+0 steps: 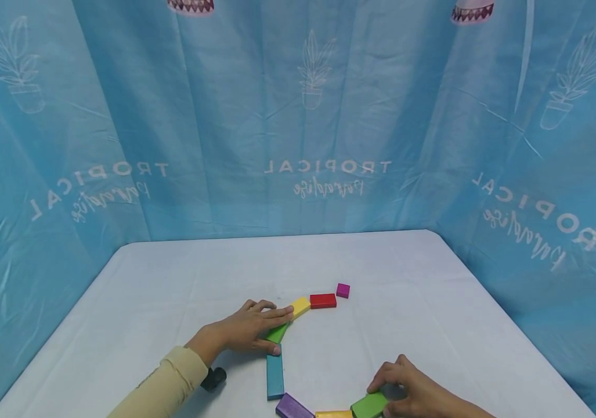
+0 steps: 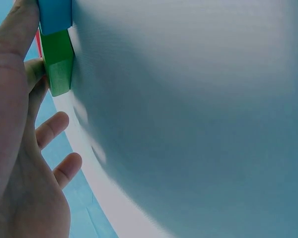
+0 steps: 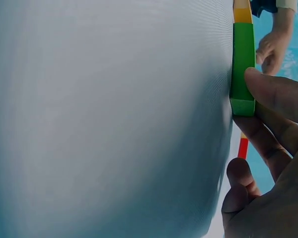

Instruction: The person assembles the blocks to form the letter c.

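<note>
Several coloured wooden blocks form a curved line on the white table. My left hand [image 1: 249,328] lies over its left side, fingers mostly straight. Its fingertips touch near the yellow block [image 1: 301,306] and green block [image 1: 278,332], and its thumb rests at the top of the blue block [image 1: 275,374]. The left wrist view shows the thumb along that blue block [image 2: 55,15] beside the green one [image 2: 58,64]. At the lower right, my right hand [image 1: 412,392] pinches a light green block [image 1: 369,405] between thumb and fingers, its end against an orange-yellow block [image 1: 334,414].
A red block [image 1: 323,301] and a small magenta cube [image 1: 343,290] continue the line at the far end. A purple block [image 1: 294,406] lies at the near left. Blue printed curtains [image 1: 298,116] surround the white table [image 1: 172,278]. Under the left wrist shows a black device [image 1: 214,379].
</note>
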`<state>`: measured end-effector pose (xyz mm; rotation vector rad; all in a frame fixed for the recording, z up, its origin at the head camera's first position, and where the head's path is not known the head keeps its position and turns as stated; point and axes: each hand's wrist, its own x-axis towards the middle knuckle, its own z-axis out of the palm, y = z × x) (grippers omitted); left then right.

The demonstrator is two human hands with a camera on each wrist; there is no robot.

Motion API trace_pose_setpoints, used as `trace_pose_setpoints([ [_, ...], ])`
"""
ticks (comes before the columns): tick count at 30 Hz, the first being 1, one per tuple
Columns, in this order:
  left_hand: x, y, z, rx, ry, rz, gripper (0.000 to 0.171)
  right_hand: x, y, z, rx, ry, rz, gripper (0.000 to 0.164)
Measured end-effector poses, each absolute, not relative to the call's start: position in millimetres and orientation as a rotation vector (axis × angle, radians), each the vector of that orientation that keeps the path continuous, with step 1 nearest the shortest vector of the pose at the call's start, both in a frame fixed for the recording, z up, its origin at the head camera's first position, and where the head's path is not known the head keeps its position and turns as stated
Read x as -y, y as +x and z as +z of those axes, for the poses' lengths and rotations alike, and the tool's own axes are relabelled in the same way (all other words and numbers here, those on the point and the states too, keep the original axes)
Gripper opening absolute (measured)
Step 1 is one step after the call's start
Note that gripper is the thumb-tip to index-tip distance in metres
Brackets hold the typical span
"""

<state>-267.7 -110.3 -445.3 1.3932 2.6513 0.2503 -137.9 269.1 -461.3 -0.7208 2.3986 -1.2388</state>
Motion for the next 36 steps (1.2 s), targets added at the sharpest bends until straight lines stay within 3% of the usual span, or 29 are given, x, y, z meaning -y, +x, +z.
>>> trace_pose_setpoints([
  [36, 107.6, -266.9, -444.2, -2.661, 1.332, 0.189, 0.076, -270.0, -136.5, -465.0, -2.394, -0.782, -1.248, 0.027],
])
